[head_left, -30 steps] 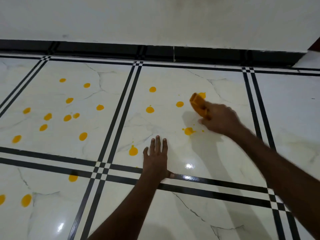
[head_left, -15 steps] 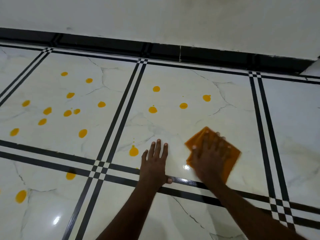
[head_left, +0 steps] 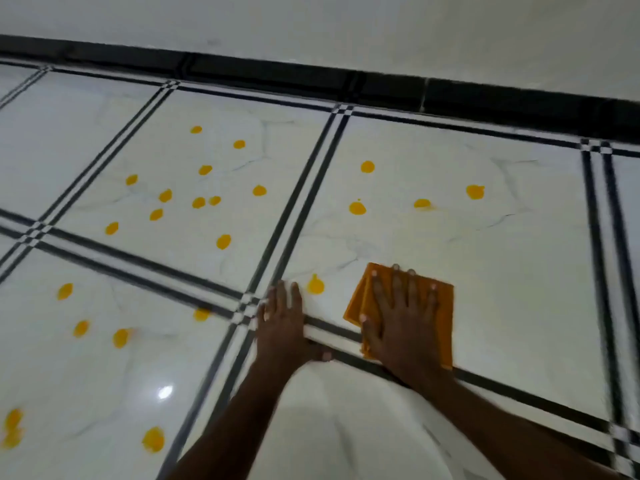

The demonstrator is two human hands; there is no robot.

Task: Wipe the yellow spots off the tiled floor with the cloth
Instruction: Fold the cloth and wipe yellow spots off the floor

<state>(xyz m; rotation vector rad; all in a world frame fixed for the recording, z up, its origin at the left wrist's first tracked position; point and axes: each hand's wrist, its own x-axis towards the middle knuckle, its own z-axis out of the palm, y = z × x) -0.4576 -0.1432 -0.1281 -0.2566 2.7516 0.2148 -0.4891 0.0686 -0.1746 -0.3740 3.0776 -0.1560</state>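
Note:
An orange cloth [head_left: 440, 306] lies flat on the white marble floor tile [head_left: 519, 271]. My right hand [head_left: 403, 317] presses down on it with fingers spread. My left hand [head_left: 282, 320] rests flat on the floor just left of it, across the black tile border, holding nothing. One yellow spot [head_left: 316, 285] sits between the two hands. Several more yellow spots [head_left: 357, 207] lie farther out on this tile. Many others [head_left: 199, 202] dot the tile to the left and the near left tile [head_left: 120, 337].
A black skirting strip [head_left: 346, 81] runs along the white wall [head_left: 381, 29] at the far edge of the floor. Black double lines [head_left: 298, 202] divide the tiles. A light glare [head_left: 164, 392] shines on the near left tile.
My right hand has pulled the cloth from the far part of the tile back toward me and spread it flat. The spot it passed over is gone. The view has shifted right.

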